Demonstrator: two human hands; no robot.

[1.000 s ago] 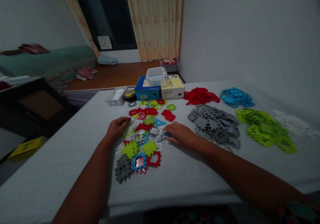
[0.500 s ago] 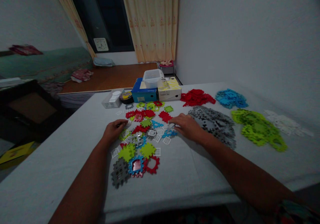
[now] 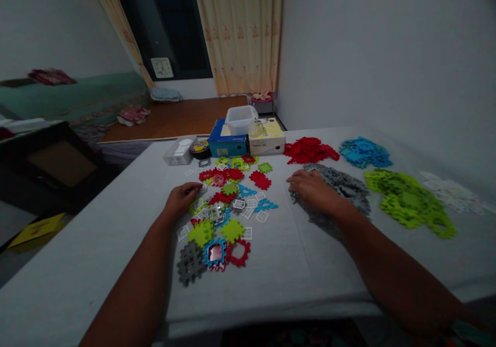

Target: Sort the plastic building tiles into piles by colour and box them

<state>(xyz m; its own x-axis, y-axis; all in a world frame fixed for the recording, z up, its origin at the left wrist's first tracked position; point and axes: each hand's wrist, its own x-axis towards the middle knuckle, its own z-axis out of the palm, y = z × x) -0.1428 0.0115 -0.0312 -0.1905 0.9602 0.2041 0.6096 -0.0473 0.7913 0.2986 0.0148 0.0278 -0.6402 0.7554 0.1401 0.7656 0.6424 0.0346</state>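
My left hand (image 3: 181, 198) rests at the left edge of a mixed heap of toothed plastic tiles (image 3: 222, 207) in red, green, blue, grey and white. Its fingers are curled inward against small pieces there, and what they hold is hidden. My right hand (image 3: 313, 190) lies palm down on the near left part of the grey tile pile (image 3: 349, 184), fingers stretched flat toward the left. A blue open-frame tile (image 3: 266, 205) and small white grid pieces (image 3: 248, 212) lie between my hands.
Sorted piles sit to the right: red (image 3: 310, 149), blue (image 3: 364, 152), green (image 3: 411, 199), white (image 3: 457, 192). Cardboard boxes (image 3: 267, 137) with a clear tub (image 3: 241, 119) stand at the table's far edge. The grey table (image 3: 271, 280) ends near me.
My right hand has moved right, from the mixed heap onto the grey pile. My left hand has stayed where it was.
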